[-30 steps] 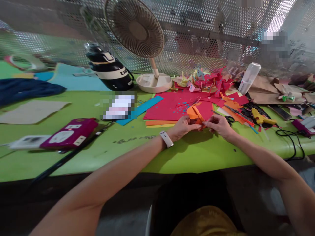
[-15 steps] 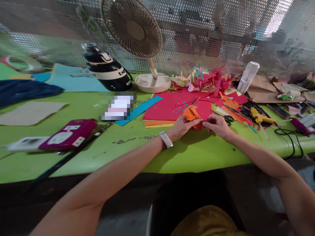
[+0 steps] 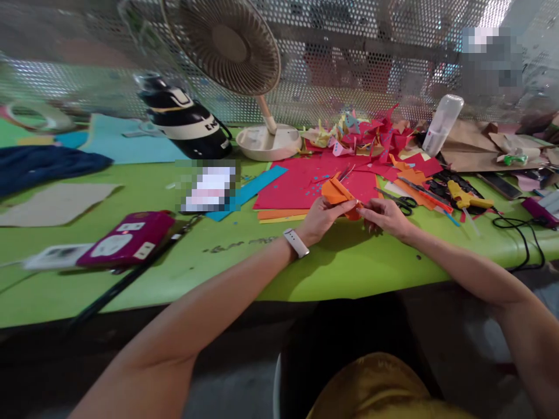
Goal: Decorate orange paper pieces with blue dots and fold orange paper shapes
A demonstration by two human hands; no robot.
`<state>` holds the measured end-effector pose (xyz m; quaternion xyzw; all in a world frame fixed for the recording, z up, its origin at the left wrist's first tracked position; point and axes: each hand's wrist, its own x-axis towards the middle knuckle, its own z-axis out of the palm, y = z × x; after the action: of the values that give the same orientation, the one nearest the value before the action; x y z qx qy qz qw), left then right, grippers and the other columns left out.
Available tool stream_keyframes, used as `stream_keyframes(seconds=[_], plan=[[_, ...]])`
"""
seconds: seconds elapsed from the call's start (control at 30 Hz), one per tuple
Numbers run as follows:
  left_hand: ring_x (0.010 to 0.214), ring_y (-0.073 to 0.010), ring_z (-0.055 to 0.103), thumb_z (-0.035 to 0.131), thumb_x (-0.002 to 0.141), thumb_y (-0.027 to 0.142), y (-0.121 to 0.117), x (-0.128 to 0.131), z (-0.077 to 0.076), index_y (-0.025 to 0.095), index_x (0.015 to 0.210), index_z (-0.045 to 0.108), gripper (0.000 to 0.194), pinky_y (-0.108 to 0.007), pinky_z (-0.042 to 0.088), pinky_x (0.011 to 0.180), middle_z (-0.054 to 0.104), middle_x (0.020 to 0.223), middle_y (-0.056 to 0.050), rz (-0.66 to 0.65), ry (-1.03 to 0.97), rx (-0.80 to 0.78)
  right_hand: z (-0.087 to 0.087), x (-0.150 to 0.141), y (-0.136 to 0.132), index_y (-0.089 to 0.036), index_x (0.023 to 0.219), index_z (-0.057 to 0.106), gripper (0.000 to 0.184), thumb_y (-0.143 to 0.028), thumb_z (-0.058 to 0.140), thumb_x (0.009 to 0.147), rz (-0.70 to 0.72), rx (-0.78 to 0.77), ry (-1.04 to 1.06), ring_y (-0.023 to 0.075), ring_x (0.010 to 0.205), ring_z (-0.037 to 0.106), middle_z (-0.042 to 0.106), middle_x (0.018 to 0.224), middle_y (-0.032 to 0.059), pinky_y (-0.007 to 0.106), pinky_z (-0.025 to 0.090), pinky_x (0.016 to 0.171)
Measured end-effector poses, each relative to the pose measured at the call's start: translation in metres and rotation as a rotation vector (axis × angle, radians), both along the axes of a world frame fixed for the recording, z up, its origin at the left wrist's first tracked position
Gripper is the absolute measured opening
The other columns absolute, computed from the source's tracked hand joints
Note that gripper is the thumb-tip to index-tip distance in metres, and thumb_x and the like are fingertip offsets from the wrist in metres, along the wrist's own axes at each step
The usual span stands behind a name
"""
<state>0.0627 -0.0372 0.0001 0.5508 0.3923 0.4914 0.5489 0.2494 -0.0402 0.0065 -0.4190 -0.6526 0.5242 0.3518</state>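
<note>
A folded piece of orange paper is held between both hands, just above the front part of the green table. My left hand, with a pale watch band at the wrist, pinches it from the left. From the right, my right hand pinches its lower right part, fingertips close to the left thumb. The fingers hide part of the paper. Behind it lie red paper sheets scattered with small blue bits. Black-handled scissors rest right behind my right hand.
A standing fan and a black-and-white bottle are at the back. A heap of folded paper shapes sits behind the red sheets. At the right lies a yellow glue gun with its cord. A purple power strip is at the left.
Both hands still hold the orange paper, which now looks more folded over and narrower at the hands. The view has shifted slightly.
</note>
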Motion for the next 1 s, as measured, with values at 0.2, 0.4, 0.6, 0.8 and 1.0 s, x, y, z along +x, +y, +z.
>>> stream_keyframes(seconds=[0.2,0.4,0.6,0.8,1.0], plan=[[0.069,-0.0156,0.063,0.083,0.065,0.042,0.0,0.0,-0.001,0.017,0.073,0.072,0.028,-0.03,0.051,0.072,0.072,0.074,-0.002,-0.029,-0.103,-0.066,-0.002,-0.003,0.0,-0.019,0.068,0.057,0.049,-0.065,0.075,0.069,0.008,0.017,0.003,0.0076,0.043,0.055,0.059,0.051,-0.0039,0.02,0.044,0.042],[0.073,-0.0173,0.065,0.086,0.059,0.043,0.005,0.0,-0.002,0.018,0.073,0.072,0.031,-0.031,0.052,0.073,0.073,0.076,-0.002,0.025,-0.166,-0.151,0.001,-0.003,0.001,-0.019,0.073,0.058,0.052,-0.068,0.075,0.067,-0.059,0.023,0.063,0.0071,0.044,0.055,0.06,0.056,-0.0043,0.02,0.044,0.042],[0.079,-0.0188,0.067,0.084,0.064,0.045,0.004,-0.002,-0.002,0.02,0.073,0.073,0.028,-0.033,0.053,0.082,0.074,0.078,-0.001,0.066,-0.1,0.073,0.002,0.003,0.006,-0.02,0.076,0.056,0.048,-0.064,0.073,0.071,-0.077,0.021,0.137,0.0061,0.044,0.053,0.059,0.057,-0.0055,0.02,0.045,0.044],[0.075,-0.0172,0.067,0.085,0.065,0.039,0.005,-0.008,-0.004,0.02,0.074,0.075,0.024,-0.032,0.052,0.08,0.074,0.076,-0.001,-0.108,-0.125,0.006,0.004,0.006,0.004,-0.017,0.075,0.063,0.041,-0.056,0.074,0.071,0.108,-0.041,0.076,0.0086,0.048,0.057,0.065,0.061,-0.0009,0.022,0.047,0.049],[0.078,-0.0187,0.069,0.088,0.059,0.035,0.014,-0.014,-0.006,0.019,0.074,0.075,0.025,-0.033,0.052,0.08,0.075,0.076,-0.003,-0.063,-0.206,-0.095,0.017,0.039,0.027,-0.019,0.079,0.067,0.024,-0.043,0.065,0.082,-0.098,0.379,-0.338,0.0139,0.063,0.061,0.069,0.073,0.0033,0.028,0.049,0.061]])
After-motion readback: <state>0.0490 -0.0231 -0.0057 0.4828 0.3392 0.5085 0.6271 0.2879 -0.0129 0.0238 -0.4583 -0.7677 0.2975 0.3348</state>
